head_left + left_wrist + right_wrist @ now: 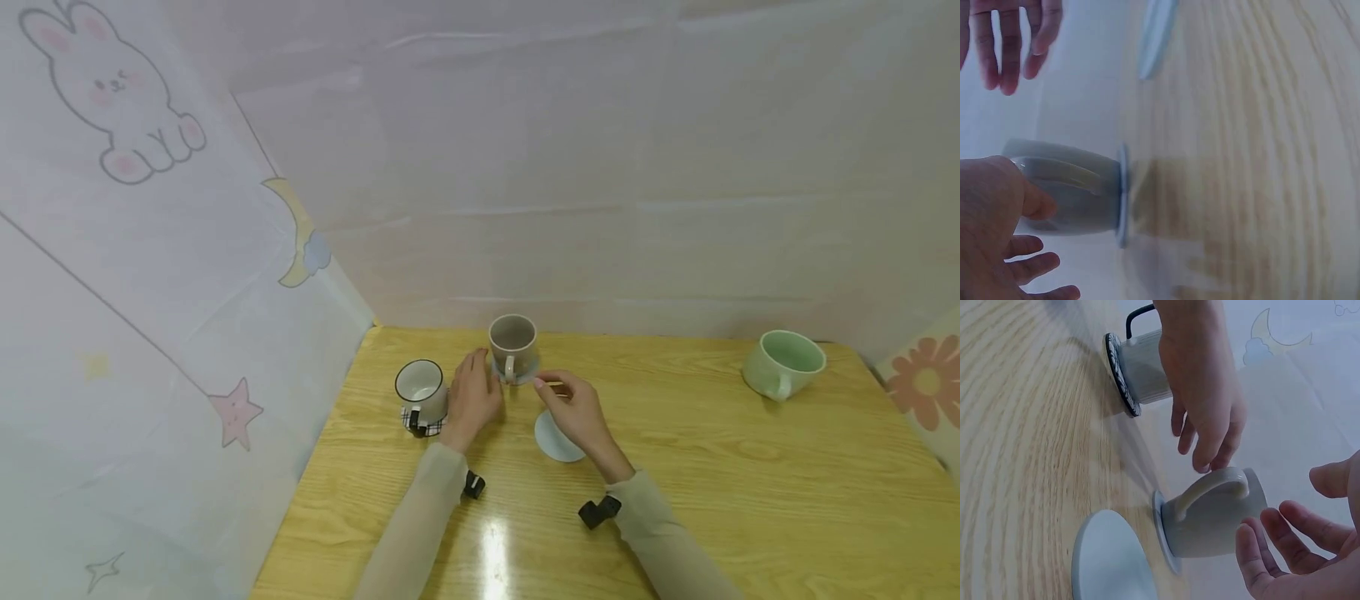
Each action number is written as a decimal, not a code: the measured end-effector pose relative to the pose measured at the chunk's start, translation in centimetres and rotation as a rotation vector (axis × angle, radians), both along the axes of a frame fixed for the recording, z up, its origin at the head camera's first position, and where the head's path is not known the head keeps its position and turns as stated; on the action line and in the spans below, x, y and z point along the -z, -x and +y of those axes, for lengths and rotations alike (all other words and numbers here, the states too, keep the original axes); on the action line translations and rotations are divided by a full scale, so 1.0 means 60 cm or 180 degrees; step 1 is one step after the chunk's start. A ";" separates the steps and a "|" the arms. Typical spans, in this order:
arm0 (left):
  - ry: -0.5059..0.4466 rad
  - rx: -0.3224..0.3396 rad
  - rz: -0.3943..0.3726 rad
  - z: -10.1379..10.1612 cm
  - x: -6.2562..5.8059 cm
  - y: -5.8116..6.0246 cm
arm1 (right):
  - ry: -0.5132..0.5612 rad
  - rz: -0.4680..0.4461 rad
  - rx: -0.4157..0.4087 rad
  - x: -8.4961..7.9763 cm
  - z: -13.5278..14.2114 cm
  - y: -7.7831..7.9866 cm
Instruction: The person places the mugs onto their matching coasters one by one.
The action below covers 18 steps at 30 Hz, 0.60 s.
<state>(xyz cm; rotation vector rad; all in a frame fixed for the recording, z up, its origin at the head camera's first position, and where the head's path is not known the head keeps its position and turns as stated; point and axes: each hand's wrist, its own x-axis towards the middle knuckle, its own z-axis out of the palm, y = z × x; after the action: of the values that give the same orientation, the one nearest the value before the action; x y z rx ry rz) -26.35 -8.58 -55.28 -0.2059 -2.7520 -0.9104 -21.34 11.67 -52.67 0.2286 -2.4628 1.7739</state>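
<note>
A grey-beige mug [513, 354] stands upright on a pale round coaster [1162, 528], its handle turned towards me. To its left is my left hand [472, 398], fingers extended and thumb close along the mug's side in the left wrist view; whether it touches cannot be told. My right hand [577, 410] hovers at the mug's right front with loosely bent fingers [1288, 540], holding nothing. Partly beneath the right hand, a second pale round coaster [555, 440] lies on the table.
Left of my left hand, a white mug [422, 388] with a black rim and handle sits on a black-and-white patterned coaster [1119, 375]. A wide green mug [772, 371] stands at the far right of the wooden table [697, 467]. Pale printed sheets [480, 167] rise behind and at the left.
</note>
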 end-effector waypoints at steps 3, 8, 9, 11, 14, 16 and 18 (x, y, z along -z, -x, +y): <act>-0.0068 0.0020 0.0078 0.003 -0.011 -0.006 | -0.0009 -0.0029 0.0029 -0.007 0.007 -0.005; -0.0142 0.0030 0.0201 0.003 -0.030 -0.019 | -0.0051 -0.0031 0.0070 -0.012 0.018 -0.017; -0.0145 0.0028 0.0219 0.002 -0.033 -0.021 | -0.0066 -0.0013 0.0071 -0.012 0.021 -0.019; -0.0139 0.0029 0.0252 0.002 -0.039 -0.026 | -0.0084 0.0023 0.0079 -0.013 0.026 -0.022; -0.0148 0.0064 0.0313 0.001 -0.044 -0.031 | -0.0103 0.0051 0.0096 -0.013 0.033 -0.026; -0.0134 0.0094 0.0369 0.000 -0.045 -0.034 | -0.0118 0.0073 0.0103 -0.013 0.039 -0.029; -0.0114 0.0121 0.0445 0.000 -0.045 -0.037 | -0.0117 0.0087 0.0101 -0.015 0.044 -0.034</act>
<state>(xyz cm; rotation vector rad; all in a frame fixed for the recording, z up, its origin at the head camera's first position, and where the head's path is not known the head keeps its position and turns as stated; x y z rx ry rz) -24.12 -8.61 -52.55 -0.3044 -2.6101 -0.9174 -19.33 14.29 -51.79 0.2139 -2.4676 1.7029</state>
